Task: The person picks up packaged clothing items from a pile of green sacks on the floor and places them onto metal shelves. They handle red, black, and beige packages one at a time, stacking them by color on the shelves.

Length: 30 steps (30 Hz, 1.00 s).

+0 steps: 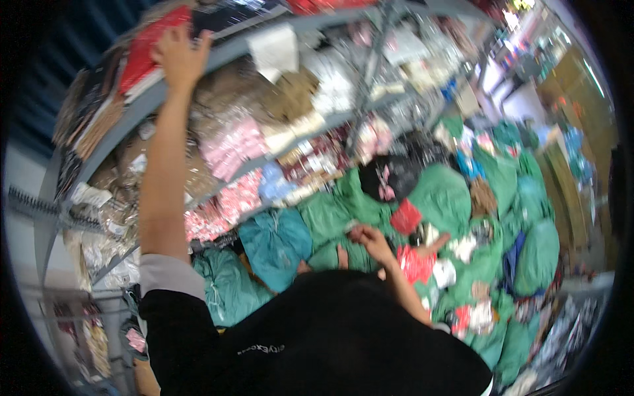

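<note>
My left hand (183, 58) reaches up to the top shelf with its fingers spread. Its fingers lie on a red plastic-wrapped package (143, 52) and close on nothing. Beside that package is a dark wrapped stack (228, 17). Lower down, my right hand (371, 242) hovers in front of my body with curled fingers. Blur hides whether anything small sits between them. Green sacks (327, 213) lie behind and below it, and a red packet (406, 217) is close to its right.
Metal shelving (237, 44) runs diagonally across, filled with clear-bagged goods, among them a pink bundle (233, 148) and brown cloth (292, 94). Tied teal sacks (275, 242) and a black bag (391, 175) crowd the floor. Cardboard (564, 183) stands at the right.
</note>
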{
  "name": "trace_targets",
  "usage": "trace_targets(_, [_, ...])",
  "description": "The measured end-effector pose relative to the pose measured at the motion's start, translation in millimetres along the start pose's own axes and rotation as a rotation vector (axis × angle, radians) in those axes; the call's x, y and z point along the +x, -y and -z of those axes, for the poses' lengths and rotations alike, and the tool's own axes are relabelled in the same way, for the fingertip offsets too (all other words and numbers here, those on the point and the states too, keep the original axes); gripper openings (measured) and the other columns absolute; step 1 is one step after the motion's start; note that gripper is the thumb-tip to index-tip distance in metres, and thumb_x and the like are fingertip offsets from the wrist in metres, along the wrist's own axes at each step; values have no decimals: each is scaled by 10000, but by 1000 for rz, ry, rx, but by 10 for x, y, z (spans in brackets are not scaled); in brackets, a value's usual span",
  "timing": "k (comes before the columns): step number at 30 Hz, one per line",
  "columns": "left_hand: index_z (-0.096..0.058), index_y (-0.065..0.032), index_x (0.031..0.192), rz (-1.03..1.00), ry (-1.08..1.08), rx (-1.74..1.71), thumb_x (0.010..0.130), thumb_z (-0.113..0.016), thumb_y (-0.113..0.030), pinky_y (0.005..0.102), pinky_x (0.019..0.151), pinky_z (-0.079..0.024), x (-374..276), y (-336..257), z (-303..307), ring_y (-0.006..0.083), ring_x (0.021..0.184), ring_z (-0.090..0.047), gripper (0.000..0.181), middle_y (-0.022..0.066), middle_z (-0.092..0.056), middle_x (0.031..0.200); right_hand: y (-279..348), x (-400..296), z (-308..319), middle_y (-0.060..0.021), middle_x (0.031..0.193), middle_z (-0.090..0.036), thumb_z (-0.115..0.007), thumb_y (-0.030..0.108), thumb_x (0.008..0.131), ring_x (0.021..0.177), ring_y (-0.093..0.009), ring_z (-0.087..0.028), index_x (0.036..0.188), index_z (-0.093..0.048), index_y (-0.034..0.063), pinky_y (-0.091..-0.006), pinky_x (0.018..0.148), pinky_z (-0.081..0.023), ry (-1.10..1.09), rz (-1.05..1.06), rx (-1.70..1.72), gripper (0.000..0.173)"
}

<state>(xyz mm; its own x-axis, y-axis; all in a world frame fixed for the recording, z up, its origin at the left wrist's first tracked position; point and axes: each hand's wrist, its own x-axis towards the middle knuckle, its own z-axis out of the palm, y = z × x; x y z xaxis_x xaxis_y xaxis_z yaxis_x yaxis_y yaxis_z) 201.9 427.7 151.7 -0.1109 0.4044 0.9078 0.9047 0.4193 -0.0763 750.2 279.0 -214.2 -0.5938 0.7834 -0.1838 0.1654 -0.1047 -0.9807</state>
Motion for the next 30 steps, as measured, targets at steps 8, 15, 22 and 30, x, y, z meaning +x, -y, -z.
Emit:
trace_targets(8, [-592,44,1078,-53,198,-997,874,-595,-149,377,885,-428,-1687,-1037,984,291,966,-576,281,166,-607,1021,-742,-908,680,-46,943,-660,-515,156,954,804,-155,-634,1008,-623,54,-284,724,-506,-472,-347,402,158])
trace_targets(15, [-632,-34,1041,721,1387,-1391,946,-542,-206,264,748,-457,-4584,-2211,1530,128,878,-605,217,30,-644,966,-748,-1346,884,-151,1236,-532,-824,355,659,1094,-285,-553,1238,-516,133,-448,898,-470,-1073,-570,-836,692])
trace_targets(22, [-631,-55,1045,935,1502,-1470,935,-552,-192,253,686,-454,-4817,-2321,1868,116,831,-618,193,15,-645,969,-1413,-1454,1761,-199,1451,-394,-900,435,532,1329,-322,-406,1463,-241,17,-373,1084,-350,-768,-543,-723,1214])
trace_targets(30, [-661,-53,1004,890,1321,-1343,895,-639,-253,287,636,-499,-4975,-2042,1634,115,686,-621,229,43,-682,900,-2056,-1069,2588,-173,1285,-449,-890,324,537,1184,-289,-448,1328,-387,93,-403,977,-364,-54,-390,-494,965])
